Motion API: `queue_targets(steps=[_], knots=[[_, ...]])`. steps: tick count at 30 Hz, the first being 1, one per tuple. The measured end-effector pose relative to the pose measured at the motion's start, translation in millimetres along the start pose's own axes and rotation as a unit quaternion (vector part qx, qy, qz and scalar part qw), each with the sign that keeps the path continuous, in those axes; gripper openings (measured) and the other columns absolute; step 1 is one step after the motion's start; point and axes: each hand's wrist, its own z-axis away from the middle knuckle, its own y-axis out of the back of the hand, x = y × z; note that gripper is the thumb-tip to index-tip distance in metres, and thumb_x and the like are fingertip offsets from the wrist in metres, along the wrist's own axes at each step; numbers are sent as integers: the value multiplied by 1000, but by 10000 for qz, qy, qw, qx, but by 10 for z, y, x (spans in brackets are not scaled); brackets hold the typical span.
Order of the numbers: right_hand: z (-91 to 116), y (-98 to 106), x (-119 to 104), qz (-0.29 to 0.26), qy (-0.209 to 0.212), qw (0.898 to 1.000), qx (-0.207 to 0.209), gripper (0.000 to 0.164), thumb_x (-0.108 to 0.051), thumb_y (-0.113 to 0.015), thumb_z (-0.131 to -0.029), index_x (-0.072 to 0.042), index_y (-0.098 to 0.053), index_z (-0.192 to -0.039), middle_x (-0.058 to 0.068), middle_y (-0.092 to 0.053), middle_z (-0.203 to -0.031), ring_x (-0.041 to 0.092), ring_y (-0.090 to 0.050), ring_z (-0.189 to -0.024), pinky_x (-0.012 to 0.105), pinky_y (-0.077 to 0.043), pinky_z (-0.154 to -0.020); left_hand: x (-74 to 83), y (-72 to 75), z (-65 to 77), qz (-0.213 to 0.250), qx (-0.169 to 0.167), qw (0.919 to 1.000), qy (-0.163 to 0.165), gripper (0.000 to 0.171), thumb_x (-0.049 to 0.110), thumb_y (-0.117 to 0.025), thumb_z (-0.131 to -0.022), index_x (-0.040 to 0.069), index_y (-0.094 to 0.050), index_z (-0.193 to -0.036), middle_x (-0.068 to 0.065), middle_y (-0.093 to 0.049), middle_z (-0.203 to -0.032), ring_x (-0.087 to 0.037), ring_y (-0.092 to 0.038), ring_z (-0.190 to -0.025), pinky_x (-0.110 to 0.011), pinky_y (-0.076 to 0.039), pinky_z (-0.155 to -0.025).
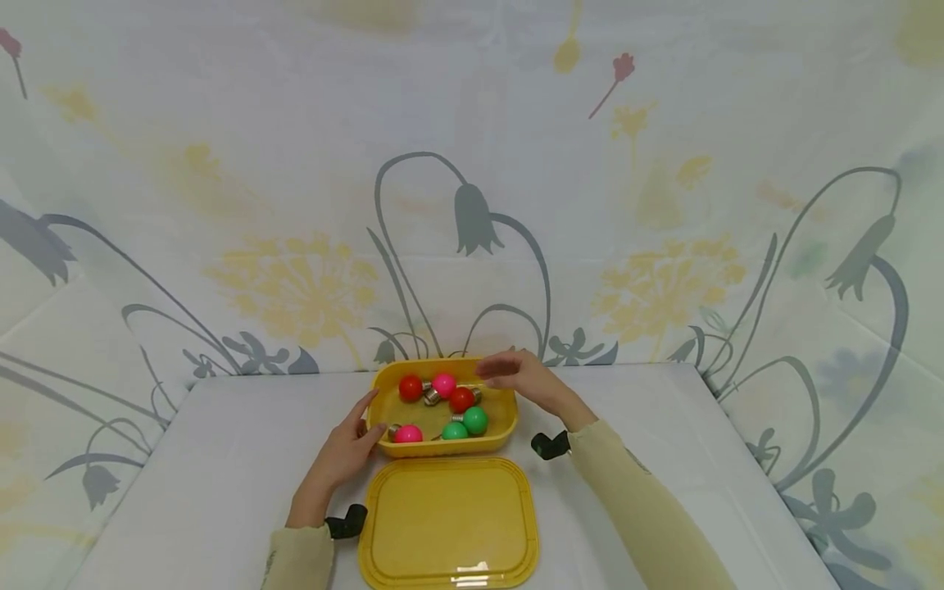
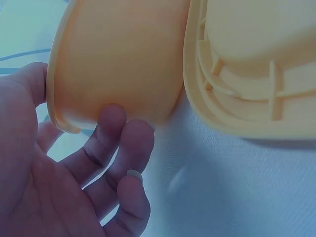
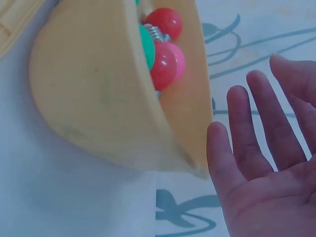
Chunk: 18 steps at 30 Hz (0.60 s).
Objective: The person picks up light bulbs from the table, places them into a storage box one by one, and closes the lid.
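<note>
A yellow plastic tub [image 1: 472,447] holds several small coloured light bulbs with silvery screw bases. Among them are a red bulb [image 1: 410,388], a pink bulb [image 1: 444,385] and a green bulb [image 1: 475,420]. My left hand [image 1: 348,449] grips the tub's left end by its rim, and in the left wrist view its fingers [image 2: 137,148] lie against the outer wall. Over the tub's right back corner is my right hand [image 1: 527,381], its fingers extended and holding nothing. In the right wrist view those fingers [image 3: 247,128] are beside the rim.
A flat yellow lid [image 1: 450,524] lies in front of the tub on the white tabletop [image 1: 627,492]. Behind the table hangs a white flower-printed cloth [image 1: 472,106], which also runs along both sides. Dark straps show at both wrists.
</note>
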Motion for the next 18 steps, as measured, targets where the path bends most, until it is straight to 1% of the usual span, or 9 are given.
queue_targets(steps=[4, 7, 10, 12, 15, 18], knots=[[125, 43, 34, 49, -141, 9996, 229, 30, -11, -66, -95, -8, -68, -126, 16, -64, -128, 26, -60, -118, 45, -43, -104, -5, 0, 9, -17, 104, 9999, -58, 64, 28, -58, -102, 22, -28, -158, -6, -53, -77, -20, -50, -63, -31, -42, -62], [207, 77, 59, 54, -164, 9989, 440, 31, -10, -66, -95, -6, -68, -126, 18, -63, -129, 28, -59, -120, 46, -41, -105, -12, 2, 14, 60, 253, 9996, -98, 64, 31, -57, -102, 21, -27, -158, -6, -54, -80, -19, -52, -65, -30, -44, -64], [278, 104, 89, 52, -80, 9984, 552, 32, -7, -65, -96, -1, -66, -127, 18, -62, -130, 29, -59, -120, 45, -42, -104, -21, 14, 18, 167, 360, 9992, -106, 63, 33, -56, -103, 20, -27, -158, -6, -54, -84, -19, -55, -67, -30, -46, -66], [325, 115, 106, 39, -21, 9982, 593, 33, -6, -64, -96, 2, -64, -127, 18, -62, -131, 29, -60, -119, 44, -43, -103, -29, 31, 21, 218, 368, 9990, -115, 62, 32, -56, -103, 20, -29, -157, -6, -55, -85, -19, -55, -68, -30, -47, -67], [411, 122, 123, 104, -9, 9975, 692, 33, -7, -65, -96, 2, -64, -128, 16, -63, -130, 29, -60, -118, 44, -44, -102, -36, 66, 29, 300, 318, 9989, -171, 59, 28, -57, -103, 19, -32, -156, -7, -55, -87, -19, -56, -69, -30, -47, -67], [501, 117, 151, 202, -42, 9965, 814, 33, -10, -66, -95, -1, -66, -127, 13, -65, -127, 28, -60, -118, 46, -43, -103, -48, 102, 51, 437, 298, 9984, -199, 55, 23, -58, -102, 16, -36, -153, -8, -59, -90, -21, -59, -69, -30, -48, -66]])
